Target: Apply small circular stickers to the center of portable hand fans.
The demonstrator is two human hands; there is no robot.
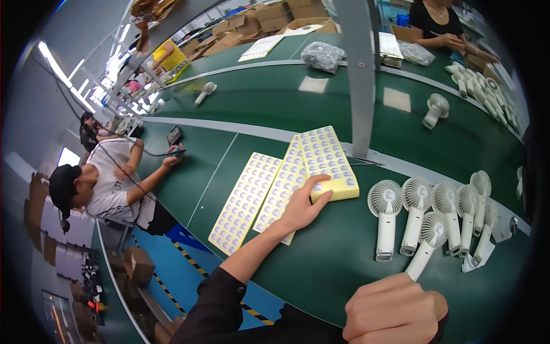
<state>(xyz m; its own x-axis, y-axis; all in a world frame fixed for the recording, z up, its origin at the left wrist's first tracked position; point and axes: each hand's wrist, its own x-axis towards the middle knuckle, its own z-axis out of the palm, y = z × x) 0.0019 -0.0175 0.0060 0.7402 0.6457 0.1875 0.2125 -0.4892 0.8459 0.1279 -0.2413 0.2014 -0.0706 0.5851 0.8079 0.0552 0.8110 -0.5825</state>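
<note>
My left hand (305,205) holds the near left corner of a thick yellow stack of sticker sheets (327,150), index finger on top and thumb against the front edge. Two more sticker sheets lie flat beside the stack: one (246,200) to the left, another (281,198) partly under my hand and the stack. Closed like a fist, my right hand (395,312) is close at the lower right with its fingertips turned out of sight. Just beyond its knuckles is a white handheld fan (433,230), whose handle end is hidden by the hand. Whether the two touch, I cannot tell.
Several white handheld fans (386,198) lie in a group to the right. A metal post (360,86) rises behind the stack. Past the rail runs a green belt with single fans (436,109). Co-workers sit at left (117,178) and far right (438,26).
</note>
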